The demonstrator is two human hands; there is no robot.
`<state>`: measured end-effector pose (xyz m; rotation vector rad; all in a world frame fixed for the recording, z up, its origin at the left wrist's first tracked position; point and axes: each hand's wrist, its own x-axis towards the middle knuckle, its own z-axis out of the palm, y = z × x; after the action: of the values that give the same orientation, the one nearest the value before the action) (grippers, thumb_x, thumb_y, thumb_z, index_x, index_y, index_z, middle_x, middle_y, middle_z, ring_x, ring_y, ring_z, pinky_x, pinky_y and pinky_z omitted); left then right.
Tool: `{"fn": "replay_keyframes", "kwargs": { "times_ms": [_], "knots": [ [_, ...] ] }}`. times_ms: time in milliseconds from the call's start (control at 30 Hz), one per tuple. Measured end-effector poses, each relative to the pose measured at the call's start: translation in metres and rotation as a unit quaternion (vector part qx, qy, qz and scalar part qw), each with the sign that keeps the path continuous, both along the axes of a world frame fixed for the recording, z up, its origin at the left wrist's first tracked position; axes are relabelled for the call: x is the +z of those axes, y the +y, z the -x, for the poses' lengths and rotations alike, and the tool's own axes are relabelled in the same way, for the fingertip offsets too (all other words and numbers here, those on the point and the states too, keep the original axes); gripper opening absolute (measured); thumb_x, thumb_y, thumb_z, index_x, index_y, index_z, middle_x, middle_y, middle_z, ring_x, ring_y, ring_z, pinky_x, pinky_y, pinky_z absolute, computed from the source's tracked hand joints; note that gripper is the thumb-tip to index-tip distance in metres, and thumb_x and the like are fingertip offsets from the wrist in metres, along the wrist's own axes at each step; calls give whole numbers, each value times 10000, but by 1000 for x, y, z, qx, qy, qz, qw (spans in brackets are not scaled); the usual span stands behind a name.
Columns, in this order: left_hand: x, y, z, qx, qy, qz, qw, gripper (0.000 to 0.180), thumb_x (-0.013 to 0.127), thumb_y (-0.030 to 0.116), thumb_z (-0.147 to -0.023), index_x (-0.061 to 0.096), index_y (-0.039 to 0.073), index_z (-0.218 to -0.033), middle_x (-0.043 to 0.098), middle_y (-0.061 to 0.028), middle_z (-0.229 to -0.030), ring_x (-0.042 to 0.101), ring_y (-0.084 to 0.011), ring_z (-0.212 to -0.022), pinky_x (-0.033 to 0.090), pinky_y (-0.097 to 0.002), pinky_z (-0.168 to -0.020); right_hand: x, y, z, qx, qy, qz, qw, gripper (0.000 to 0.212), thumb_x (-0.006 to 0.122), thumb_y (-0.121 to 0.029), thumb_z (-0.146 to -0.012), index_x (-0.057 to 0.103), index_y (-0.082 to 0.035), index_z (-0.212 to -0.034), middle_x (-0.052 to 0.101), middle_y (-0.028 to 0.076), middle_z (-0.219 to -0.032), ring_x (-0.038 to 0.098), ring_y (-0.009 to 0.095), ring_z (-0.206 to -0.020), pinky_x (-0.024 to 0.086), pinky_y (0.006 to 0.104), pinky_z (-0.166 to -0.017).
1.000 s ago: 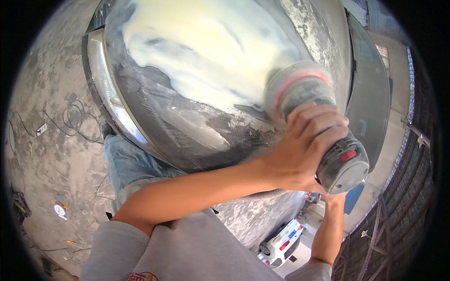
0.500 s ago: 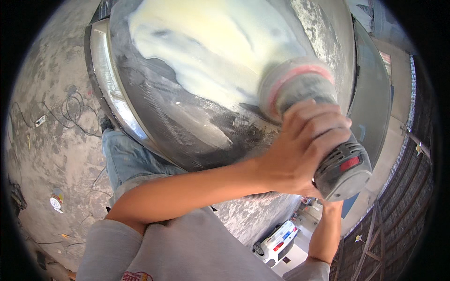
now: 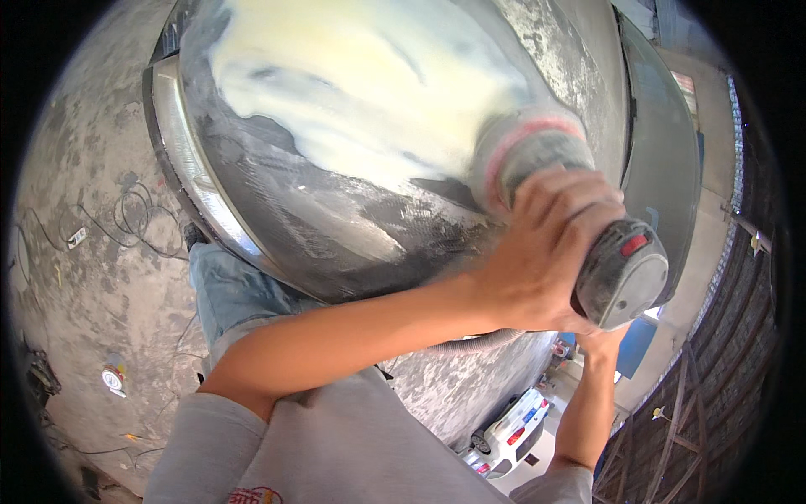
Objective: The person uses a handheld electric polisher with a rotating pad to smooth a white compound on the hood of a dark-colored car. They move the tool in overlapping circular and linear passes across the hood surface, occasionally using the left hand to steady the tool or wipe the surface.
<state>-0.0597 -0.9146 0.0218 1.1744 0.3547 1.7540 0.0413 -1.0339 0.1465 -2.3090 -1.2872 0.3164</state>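
Observation:
My left hand (image 3: pixel 550 244) is wrapped round the body of a dusty grey electric sander (image 3: pixel 625 273) with a red switch. Its round pad (image 3: pixel 525 151), edged in red and slightly blurred, lies against a car body panel (image 3: pixel 311 244). Pale yellow-white filler (image 3: pixel 361 92) covers much of that panel, with dark, scuffed patches around it. Below the sander's rear end, my right hand (image 3: pixel 598 340) meets the tool from underneath; most of its fingers are hidden behind it. A ribbed hose (image 3: pixel 478 343) runs under my left forearm.
A long shiny lamp-like strip (image 3: pixel 197 151) borders the panel on the left, and dark glass (image 3: pixel 663 160) on the right. Cables (image 3: pixel 134 214) lie on the stained floor, near a small round can (image 3: pixel 112 380). A white car (image 3: pixel 508 437) stands behind me.
The sander has shifted slightly right across the panel, and its rear end has swung up, with both hands staying on it. The whole view has moved a little too.

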Motion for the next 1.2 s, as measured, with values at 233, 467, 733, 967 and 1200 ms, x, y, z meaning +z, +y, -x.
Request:
{"fn": "replay_keyframes", "kwargs": {
  "times_ms": [233, 467, 733, 967, 1200],
  "knots": [
    [-5, 7, 15, 37, 30, 23, 999, 964, 729, 690, -827, 466, -11, -1435, 515, -209, -1425, 478, -424, -1354, 303, -595, -1147, 1, 19, 11, 51, -20, 54, 997, 971, 960, -307, -719, 496, -38, -1529, 581, 120, -1498, 568, 266, -1371, 426, 442, -1192],
    [-17, 43, 53, 127, -18, 37, 991, 919, 846, 531, -767, 478, -2, -1419, 554, -189, -1389, 525, -416, -1300, 329, -581, -1126, 0, 60, 45, 136, -64, 96, 984, 858, 935, -245, -736, 549, -27, -1471, 613, 123, -1450, 607, 250, -1305, 465, 427, -1139],
    [-21, 77, 95, 151, -47, 52, 986, 962, 900, 472, -685, 476, 16, -1417, 548, -186, -1376, 511, -404, -1284, 330, -574, -1114, -1, 106, 84, 128, -57, 57, 989, 1047, 1037, -325, -545, 553, 24, -1405, 666, 143, -1335, 661, 238, -1209, 523, 421, -1050],
    [-34, 111, 130, 165, -68, 63, 982, 1029, 925, 480, -619, 472, 26, -1423, 542, -179, -1356, 507, -402, -1255, 333, -556, -1085, -4, 152, 129, 192, -138, 81, 968, 1025, 1005, -375, -619, 517, 63, -1406, 662, 170, -1314, 672, 254, -1181, 531, 422, -1023],
    [-41, 140, 155, 164, -97, 89, 978, 976, 928, 471, -587, 535, 16, -1356, 578, -169, -1281, 541, -396, -1200, 371, -523, -1037, -14, 186, 172, 191, -263, 79, 942, 1054, 981, -385, -677, 436, 79, -1451, 545, 231, -1353, 588, 360, -1278, 460, 457, -1083]
  ]
}}
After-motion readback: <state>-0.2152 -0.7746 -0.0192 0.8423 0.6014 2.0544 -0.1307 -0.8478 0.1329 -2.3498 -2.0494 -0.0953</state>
